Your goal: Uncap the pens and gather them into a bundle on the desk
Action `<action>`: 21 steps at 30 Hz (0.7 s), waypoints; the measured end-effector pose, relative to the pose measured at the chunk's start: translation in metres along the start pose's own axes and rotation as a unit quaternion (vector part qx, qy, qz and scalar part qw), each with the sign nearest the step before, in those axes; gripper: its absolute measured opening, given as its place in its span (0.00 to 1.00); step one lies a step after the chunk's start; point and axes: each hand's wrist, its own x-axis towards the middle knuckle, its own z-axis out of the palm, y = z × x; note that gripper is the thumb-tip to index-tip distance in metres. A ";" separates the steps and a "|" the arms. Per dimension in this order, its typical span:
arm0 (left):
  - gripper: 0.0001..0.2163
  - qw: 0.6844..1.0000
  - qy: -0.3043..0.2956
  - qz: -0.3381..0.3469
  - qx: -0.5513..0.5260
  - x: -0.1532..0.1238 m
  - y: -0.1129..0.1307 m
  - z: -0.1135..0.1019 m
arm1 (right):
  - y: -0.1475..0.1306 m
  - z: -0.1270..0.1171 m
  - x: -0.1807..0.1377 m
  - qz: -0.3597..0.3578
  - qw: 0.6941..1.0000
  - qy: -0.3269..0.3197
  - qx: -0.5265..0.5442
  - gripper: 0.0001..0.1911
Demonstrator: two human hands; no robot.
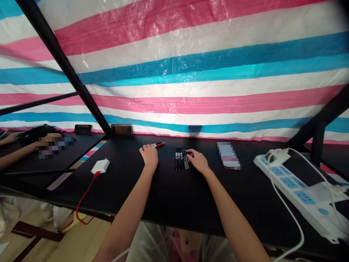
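Several black pens (pixel 179 158) with white markings lie side by side in a row on the black table (pixel 174 193). My right hand (pixel 199 161) is at the right end of this row, its thumb and index finger on the outermost pen, which slants slightly. To the left of the row, my left hand (pixel 149 154) rests palm down, fingers somewhat bent and a little apart. A red pen (pixel 160 144) with a silver tip sticks out to the right beside its index finger; the pen's other end is hidden by the hand.
To the right lie a phone (pixel 229 155) and a white power strip (pixel 296 191) with plugs and looping cables. A white charger (pixel 100 166) with a red cable sits left. Another phone (pixel 121 130) leans at the back. Another person's hand (pixel 49 140) is far left, beyond a black metal frame (pixel 79 87).
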 end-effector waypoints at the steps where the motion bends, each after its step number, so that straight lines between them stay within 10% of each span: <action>1: 0.11 1.000 0.006 0.003 0.003 0.000 0.000 0.000 | 0.000 0.000 0.000 0.002 1.000 0.003 -0.002 0.14; 21: 0.11 0.986 -0.045 0.072 -0.144 -0.008 0.025 -0.008 | 0.005 0.007 0.002 -0.002 0.990 0.063 0.127 0.19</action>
